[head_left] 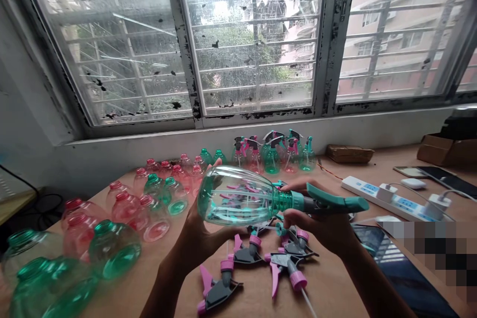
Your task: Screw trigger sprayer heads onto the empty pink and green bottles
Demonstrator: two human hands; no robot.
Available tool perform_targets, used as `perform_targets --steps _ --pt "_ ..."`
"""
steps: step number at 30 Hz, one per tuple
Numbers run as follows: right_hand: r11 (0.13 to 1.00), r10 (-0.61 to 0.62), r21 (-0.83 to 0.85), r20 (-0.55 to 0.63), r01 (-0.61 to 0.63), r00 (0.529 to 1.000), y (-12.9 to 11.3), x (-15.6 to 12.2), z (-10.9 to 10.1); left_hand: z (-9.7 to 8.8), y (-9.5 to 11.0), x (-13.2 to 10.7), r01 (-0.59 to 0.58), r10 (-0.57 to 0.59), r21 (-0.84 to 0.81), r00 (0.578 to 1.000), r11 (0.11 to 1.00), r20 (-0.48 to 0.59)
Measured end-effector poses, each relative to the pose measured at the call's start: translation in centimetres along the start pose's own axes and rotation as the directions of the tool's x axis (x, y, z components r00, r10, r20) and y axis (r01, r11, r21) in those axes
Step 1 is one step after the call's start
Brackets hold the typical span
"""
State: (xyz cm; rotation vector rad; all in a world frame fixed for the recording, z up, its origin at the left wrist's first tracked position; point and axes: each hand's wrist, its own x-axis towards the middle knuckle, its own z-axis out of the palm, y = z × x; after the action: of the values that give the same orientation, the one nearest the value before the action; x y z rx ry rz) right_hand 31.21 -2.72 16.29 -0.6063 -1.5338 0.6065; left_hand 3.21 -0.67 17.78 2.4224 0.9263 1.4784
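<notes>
A clear green spray bottle [238, 198] lies sideways in the air in front of me, its base to the left. My left hand [203, 226] is wrapped round the base end from below and behind. At the neck, my right hand [320, 223] grips the green and grey trigger sprayer [303, 202], whose collar meets the bottle's mouth. The dip tube shows through the bottle wall. Below my hands, several pink and grey trigger sprayers [248, 253] lie loose on the table, some partly hidden by the bottle.
Open-necked red bottles [128, 208] and green bottles [115, 248] crowd the table's left side. Bottles fitted with sprayers [274, 156] stand by the window wall. To the right are a power strip [395, 198] with plugs, a dark tablet [398, 268] and a cardboard box [434, 149].
</notes>
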Motion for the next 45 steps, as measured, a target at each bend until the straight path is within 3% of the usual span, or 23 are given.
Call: perform_targets --steps 4,11,16,22,29,36,45 --pt "1.0 0.024 -0.002 0.012 -0.024 1.0 -0.1 0.1 0.1 -0.2 0.1 0.0 0.034 -0.031 -0.082 0.999 0.996 0.029" --pt "1.0 0.017 -0.02 0.002 -0.017 1.0 -0.1 0.1 0.0 0.7 -0.9 -0.1 -0.011 0.007 -0.059 0.998 0.998 -0.068" --pt "0.999 0.01 -0.037 0.041 -0.009 0.999 0.0 0.1 0.0 0.1 -0.5 -0.3 0.075 -0.075 -0.02 0.997 0.997 0.007" --pt "1.0 -0.019 -0.019 0.009 0.019 1.0 0.4 -0.1 0.1 -0.3 0.0 -0.1 0.088 -0.086 -0.072 0.996 0.993 0.037" --pt "1.0 0.014 -0.001 0.012 -0.014 1.0 -0.2 0.1 0.0 0.4 -0.4 -0.1 0.061 -0.064 -0.049 0.997 0.997 -0.05" --pt "1.0 -0.006 0.008 0.011 0.006 1.0 0.6 -0.2 0.0 0.0 -0.1 -0.4 0.116 -0.109 -0.139 0.993 0.983 0.055" --pt "0.999 0.011 0.031 0.005 -0.011 1.0 0.4 0.2 -0.1 0.0 -0.8 -0.3 0.146 -0.148 -0.093 0.989 0.985 -0.016"
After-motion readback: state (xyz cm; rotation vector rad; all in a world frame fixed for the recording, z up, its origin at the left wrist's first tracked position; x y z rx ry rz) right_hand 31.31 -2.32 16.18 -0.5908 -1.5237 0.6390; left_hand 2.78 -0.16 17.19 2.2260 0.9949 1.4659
